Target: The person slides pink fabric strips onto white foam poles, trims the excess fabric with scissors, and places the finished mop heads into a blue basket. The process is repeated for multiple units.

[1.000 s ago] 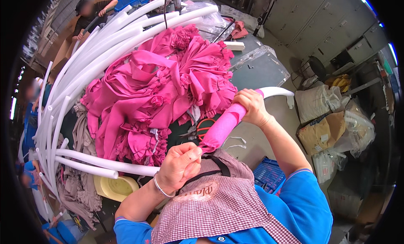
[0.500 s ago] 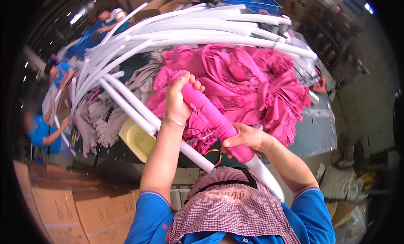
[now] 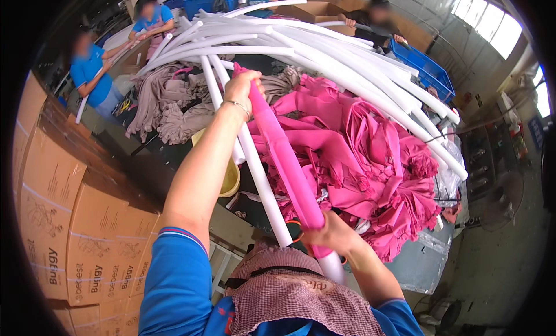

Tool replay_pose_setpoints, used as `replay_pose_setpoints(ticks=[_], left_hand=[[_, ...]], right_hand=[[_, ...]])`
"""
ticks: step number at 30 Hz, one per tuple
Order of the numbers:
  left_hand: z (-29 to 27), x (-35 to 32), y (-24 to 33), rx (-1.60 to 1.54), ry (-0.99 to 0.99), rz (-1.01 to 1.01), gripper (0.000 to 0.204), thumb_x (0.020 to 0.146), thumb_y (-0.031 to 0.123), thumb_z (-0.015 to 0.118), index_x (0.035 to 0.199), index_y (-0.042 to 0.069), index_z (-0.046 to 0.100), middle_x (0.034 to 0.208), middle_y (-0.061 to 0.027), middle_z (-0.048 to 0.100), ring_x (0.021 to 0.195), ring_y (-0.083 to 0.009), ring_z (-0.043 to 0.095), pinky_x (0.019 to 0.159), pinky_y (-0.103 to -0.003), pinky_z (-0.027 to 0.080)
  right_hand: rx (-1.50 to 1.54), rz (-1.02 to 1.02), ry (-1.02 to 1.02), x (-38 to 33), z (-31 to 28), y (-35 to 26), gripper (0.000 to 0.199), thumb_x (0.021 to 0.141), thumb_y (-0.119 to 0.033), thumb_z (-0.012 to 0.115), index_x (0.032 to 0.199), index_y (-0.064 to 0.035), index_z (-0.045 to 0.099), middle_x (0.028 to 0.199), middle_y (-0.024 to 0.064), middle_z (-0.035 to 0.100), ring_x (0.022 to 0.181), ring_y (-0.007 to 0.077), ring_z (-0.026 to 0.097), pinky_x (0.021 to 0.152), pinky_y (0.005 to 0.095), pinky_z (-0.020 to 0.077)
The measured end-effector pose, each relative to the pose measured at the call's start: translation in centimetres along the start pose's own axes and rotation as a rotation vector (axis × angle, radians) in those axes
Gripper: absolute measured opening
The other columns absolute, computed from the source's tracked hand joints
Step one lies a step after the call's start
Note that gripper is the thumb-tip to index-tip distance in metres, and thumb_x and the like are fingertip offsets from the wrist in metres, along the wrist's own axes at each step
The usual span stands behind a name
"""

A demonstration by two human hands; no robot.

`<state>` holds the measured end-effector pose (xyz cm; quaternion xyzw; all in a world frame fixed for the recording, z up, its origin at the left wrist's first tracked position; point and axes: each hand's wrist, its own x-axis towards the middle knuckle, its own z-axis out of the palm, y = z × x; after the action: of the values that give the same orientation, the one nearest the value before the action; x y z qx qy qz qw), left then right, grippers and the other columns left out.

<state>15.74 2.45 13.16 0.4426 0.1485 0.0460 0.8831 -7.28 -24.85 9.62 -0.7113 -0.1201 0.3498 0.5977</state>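
Note:
A long pink fabric sleeve [image 3: 279, 145] runs slantwise before me, drawn over a white foam tube [image 3: 331, 268] whose bare near end sticks out by my apron. My left hand [image 3: 244, 92] is closed on the sleeve's far end, arm stretched out. Lower down, my right hand [image 3: 333, 234] wraps around the sleeve and tube close to the near end; it is slightly blurred. Just left of the sleeve lies another white foam tube [image 3: 263, 185], bare. Beyond and to the right spreads a heap of pink fabric sleeves [image 3: 359, 139].
Many white foam tubes [image 3: 347, 64] lie across the table's far side. Grey-brown fabric [image 3: 179, 125] and a yellow basin [image 3: 231, 180] are at the left. Cardboard boxes [image 3: 46, 203] stand lower left. Several people work around the far side; blue crates [image 3: 425, 75] stand behind.
The sleeve, wrinkled before, is now pulled longer and smoother. My left arm reaches farther away, while my right hand is lower, nearer my body. The view has swung, showing more boxes.

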Motion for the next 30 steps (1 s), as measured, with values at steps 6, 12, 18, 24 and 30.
replay_pose_setpoints(ticks=[6,12,18,24,30], left_hand=[[-4.8,-0.5,0.7,-0.211,-0.042,0.091,0.021,0.085,0.022,0.064,0.078,0.006,0.053,0.066,-0.0048,0.055,0.057,-0.02,0.055,0.053,-0.036,0.047],[0.9,-12.8,-8.1,0.143,-0.174,0.213,0.04,0.078,0.004,0.067,0.109,0.004,0.042,0.078,-0.0094,0.057,0.064,-0.0248,0.063,0.056,-0.039,0.054],[-4.2,-6.6,-1.2,-0.058,-0.06,-0.024,0.018,0.077,0.006,0.066,0.09,0.003,0.054,0.074,-0.0095,0.059,0.062,-0.0214,0.061,0.06,-0.036,0.053],[-1.2,-7.2,-0.3,0.051,-0.132,0.03,0.015,0.076,0.007,0.066,0.084,0.002,0.054,0.066,-0.0078,0.055,0.055,-0.0205,0.057,0.052,-0.034,0.049],[-5.4,-3.6,3.1,-0.076,-0.043,0.093,0.015,0.075,0.006,0.066,0.08,0.003,0.053,0.065,-0.0068,0.052,0.052,-0.0208,0.053,0.051,-0.035,0.046]], right_hand=[[-0.051,0.103,0.031,-2.4,-0.4,1.1,0.035,0.071,-0.004,0.069,0.102,0.0042,0.054,0.071,0.0064,0.062,0.059,0.012,0.061,0.056,0.0272,0.0512],[-0.867,-0.156,0.654,4.6,0.8,1.7,0.036,0.067,-0.024,0.069,0.088,0.0002,0.051,0.066,0.0237,0.061,0.065,0.0395,0.064,0.06,0.0476,0.0515],[-0.633,-0.157,0.416,4.3,2.5,0.6,0.044,0.07,-0.027,0.071,0.096,0.0018,0.05,0.065,0.0195,0.061,0.063,0.0351,0.064,0.059,0.044,0.0523],[0.276,0.064,-0.178,6.2,1.9,-3.3,0.024,0.077,-0.01,0.071,0.09,0.0022,0.055,0.067,0.0081,0.06,0.052,0.0178,0.061,0.048,0.0293,0.051],[0.16,0.082,-0.324,-0.6,1.4,-0.6,0.023,0.078,-0.004,0.071,0.094,0.0024,0.057,0.074,0.0095,0.063,0.062,0.0176,0.064,0.056,0.029,0.0524]])
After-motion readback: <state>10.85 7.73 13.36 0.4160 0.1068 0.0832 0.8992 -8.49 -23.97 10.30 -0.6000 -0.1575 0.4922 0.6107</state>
